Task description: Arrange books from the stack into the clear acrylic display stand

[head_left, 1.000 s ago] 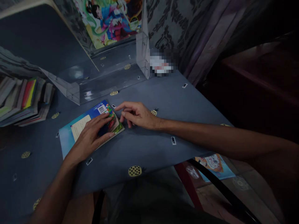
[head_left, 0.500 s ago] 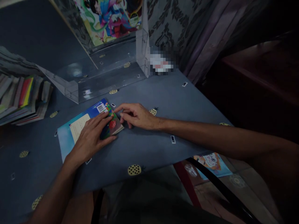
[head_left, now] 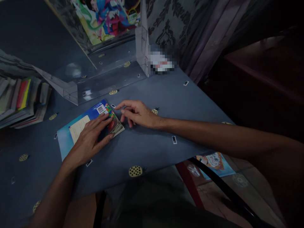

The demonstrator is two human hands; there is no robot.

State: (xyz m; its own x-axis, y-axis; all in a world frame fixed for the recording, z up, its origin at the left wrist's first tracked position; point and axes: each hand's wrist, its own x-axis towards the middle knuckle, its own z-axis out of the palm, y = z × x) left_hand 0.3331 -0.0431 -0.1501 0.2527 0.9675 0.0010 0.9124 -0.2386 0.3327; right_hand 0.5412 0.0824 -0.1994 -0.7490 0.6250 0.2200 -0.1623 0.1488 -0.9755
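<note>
A blue book [head_left: 65,132] with a barcode and a pale text panel on its cover lies on the grey-blue patterned tablecloth [head_left: 152,155]. Flat across its cover rests my left hand [head_left: 92,136], fingers spread and thumb near the lower edge. At the book's right end the page corners look slightly lifted. My right hand [head_left: 139,114] hovers just right of the book, index finger stretched toward its upper right edge, the other fingers loosely curled, with nothing visible between them.
Stacked books [head_left: 23,101] stand at the left. A clear acrylic stand [head_left: 106,82] crosses the back, near a colourful picture [head_left: 106,22]. A blurred-out item [head_left: 162,61] sits at the back right corner. Below the table edge are a blue packet [head_left: 217,164] and a black bar [head_left: 220,183].
My right hand has lifted slightly up and away from the book's edge. The book's right corner now shows raised pages. The view has shifted a little.
</note>
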